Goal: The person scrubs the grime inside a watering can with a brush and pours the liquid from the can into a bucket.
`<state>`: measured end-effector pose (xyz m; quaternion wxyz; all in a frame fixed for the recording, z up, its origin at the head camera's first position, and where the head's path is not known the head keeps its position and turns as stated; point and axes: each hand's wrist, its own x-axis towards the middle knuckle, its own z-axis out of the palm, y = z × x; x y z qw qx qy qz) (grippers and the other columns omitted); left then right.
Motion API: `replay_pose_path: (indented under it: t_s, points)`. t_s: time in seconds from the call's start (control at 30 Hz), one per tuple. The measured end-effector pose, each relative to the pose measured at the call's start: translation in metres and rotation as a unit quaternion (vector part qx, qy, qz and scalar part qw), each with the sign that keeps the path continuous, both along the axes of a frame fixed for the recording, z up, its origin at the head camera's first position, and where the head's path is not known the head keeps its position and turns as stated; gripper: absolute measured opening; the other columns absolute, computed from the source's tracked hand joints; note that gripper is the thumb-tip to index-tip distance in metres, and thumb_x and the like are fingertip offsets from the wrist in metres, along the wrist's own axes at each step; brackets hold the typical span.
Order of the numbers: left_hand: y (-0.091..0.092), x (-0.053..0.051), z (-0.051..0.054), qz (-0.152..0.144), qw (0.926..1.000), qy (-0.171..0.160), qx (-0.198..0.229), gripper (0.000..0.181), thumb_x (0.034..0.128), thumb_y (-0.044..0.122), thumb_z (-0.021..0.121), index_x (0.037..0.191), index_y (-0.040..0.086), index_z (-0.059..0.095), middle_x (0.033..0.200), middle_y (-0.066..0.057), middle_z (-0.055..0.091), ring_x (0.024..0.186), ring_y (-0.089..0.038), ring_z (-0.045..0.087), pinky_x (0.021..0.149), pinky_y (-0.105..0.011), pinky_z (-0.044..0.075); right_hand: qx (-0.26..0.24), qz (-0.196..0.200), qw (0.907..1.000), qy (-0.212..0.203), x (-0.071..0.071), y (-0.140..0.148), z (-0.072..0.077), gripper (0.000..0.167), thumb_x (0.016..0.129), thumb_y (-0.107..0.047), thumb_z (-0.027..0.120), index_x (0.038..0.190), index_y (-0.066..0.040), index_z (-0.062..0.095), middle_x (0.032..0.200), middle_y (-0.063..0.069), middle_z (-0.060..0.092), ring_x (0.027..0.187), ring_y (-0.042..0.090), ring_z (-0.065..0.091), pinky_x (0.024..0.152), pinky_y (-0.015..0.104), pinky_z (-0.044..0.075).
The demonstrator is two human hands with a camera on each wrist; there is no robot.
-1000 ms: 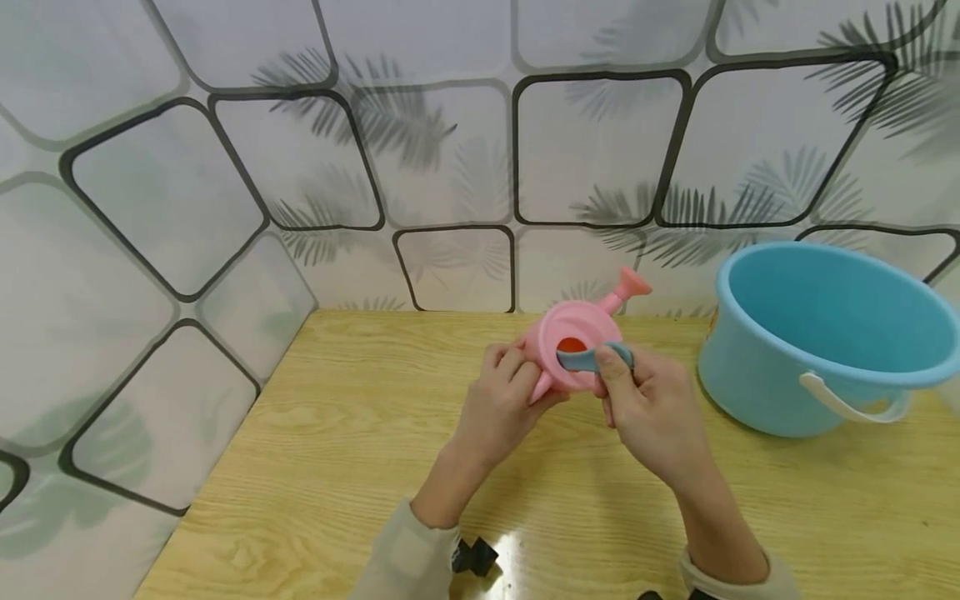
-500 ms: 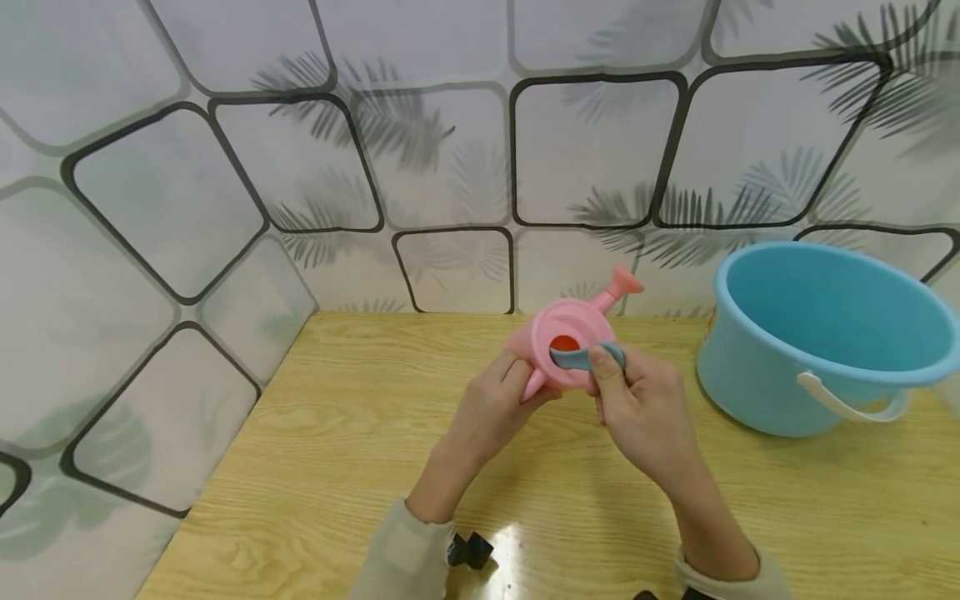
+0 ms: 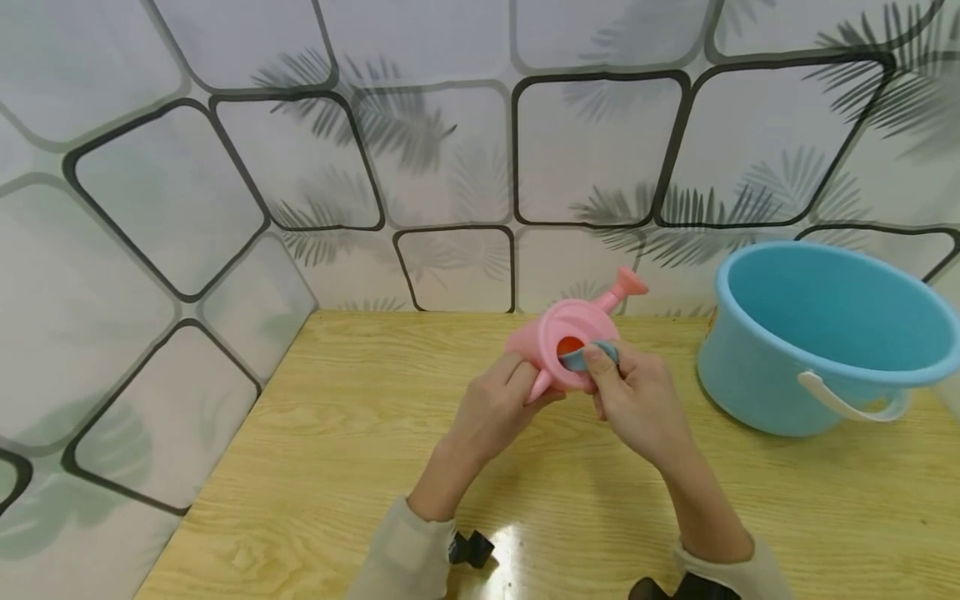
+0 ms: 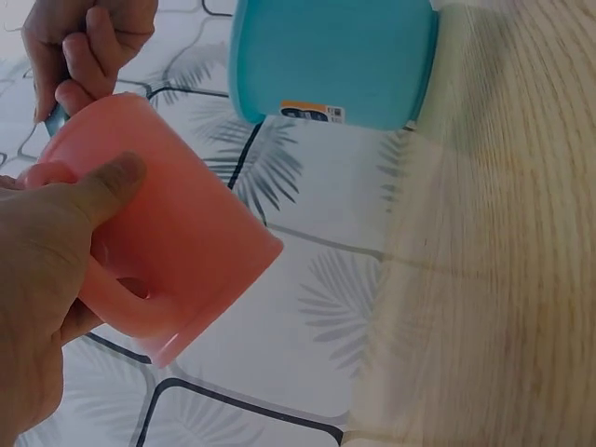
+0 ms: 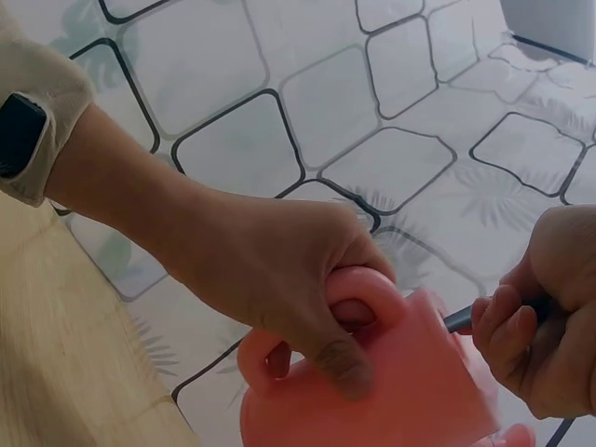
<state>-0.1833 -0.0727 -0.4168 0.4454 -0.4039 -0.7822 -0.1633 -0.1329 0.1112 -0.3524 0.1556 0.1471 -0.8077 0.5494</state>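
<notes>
A pink watering can point(image 3: 527, 337) is held above the table, tilted so its round opening faces the head camera. My left hand point(image 3: 491, 408) grips it by its handle, the thumb point(image 4: 119, 177) lying along the can's side in the left wrist view. In the opening sits an orange-red thing point(image 3: 568, 344), mostly hidden inside. With thumb and curled fingers, my right hand point(image 3: 641, 404) pinches a blue-grey handled tool point(image 3: 574, 360) that reaches into the opening. Its far end is out of sight, so its kind cannot be told. The spout point(image 3: 628, 283) points up and right.
A large light-blue bucket point(image 3: 780, 375) with a white handle point(image 3: 847, 404) stands right of my hands. Behind the wooden table point(image 3: 337, 433) rises a patterned wall point(image 3: 450, 158), which also runs along the left side.
My right hand has shifted slightly left relative to the can, and less of the blue-grey tool shows outside the opening. The left hand and watering can have barely moved.
</notes>
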Motion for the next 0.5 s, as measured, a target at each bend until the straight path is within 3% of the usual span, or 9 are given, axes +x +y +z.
replay_pose_path:
  t_s: [0.27, 0.5]
  points:
    - [-0.001, -0.001, 0.0, 0.013, 0.9994, -0.03, -0.015, 0.038, 0.0766, 0.03, 0.085, 0.088, 0.006, 0.058, 0.08, -0.002, 0.053, 0.061, -0.008, 0.046, 0.054, -0.016, 0.045, -0.019, 0.009, 0.9997, 0.016, 0.006, 0.006, 0.008, 0.035, 0.103, -0.011, 0.053, 0.069, -0.002, 0.056, 0.047, -0.001, 0.043, 0.039, 0.014, 0.039, 0.036, 0.028, 0.029]
    - [-0.003, -0.003, -0.003, -0.011, 0.9968, -0.08, 0.001, 0.036, 0.0767, 0.026, 0.087, 0.085, 0.008, 0.056, 0.079, 0.0, 0.053, 0.068, -0.011, 0.047, 0.057, -0.017, 0.043, -0.008, 0.002, 0.9999, 0.007, 0.009, 0.003, 0.011, 0.034, 0.103, -0.012, 0.053, 0.07, -0.004, 0.056, 0.048, 0.0, 0.044, 0.039, 0.015, 0.039, 0.035, 0.028, 0.03]
